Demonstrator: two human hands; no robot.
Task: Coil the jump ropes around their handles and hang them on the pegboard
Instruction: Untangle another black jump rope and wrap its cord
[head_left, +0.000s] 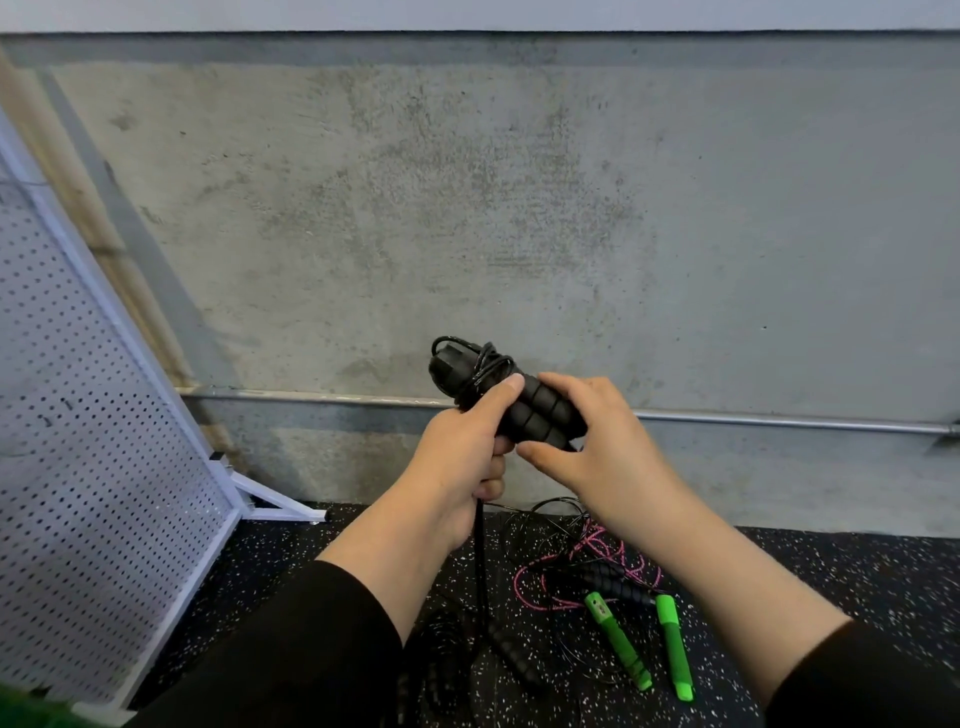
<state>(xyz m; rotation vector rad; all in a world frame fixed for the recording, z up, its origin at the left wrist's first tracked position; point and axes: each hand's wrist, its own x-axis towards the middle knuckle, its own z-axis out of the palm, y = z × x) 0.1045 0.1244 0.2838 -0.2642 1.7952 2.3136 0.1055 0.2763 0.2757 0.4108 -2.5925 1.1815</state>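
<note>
My left hand (470, 447) grips a pair of black foam jump-rope handles (535, 410) held together, with black cord (485, 366) coiled around their upper ends. My right hand (592, 441) curls over the lower part of the same handles from the right. A length of the black cord (480, 561) hangs from my left hand down to the floor. The white pegboard (78, 467) leans at the left on its stand.
On the speckled black floor lie two green handles (618, 647), a pink cord (587, 566), more black handles (618, 584) and tangled thin cords. A concrete wall with a metal pipe (779, 422) stands straight ahead.
</note>
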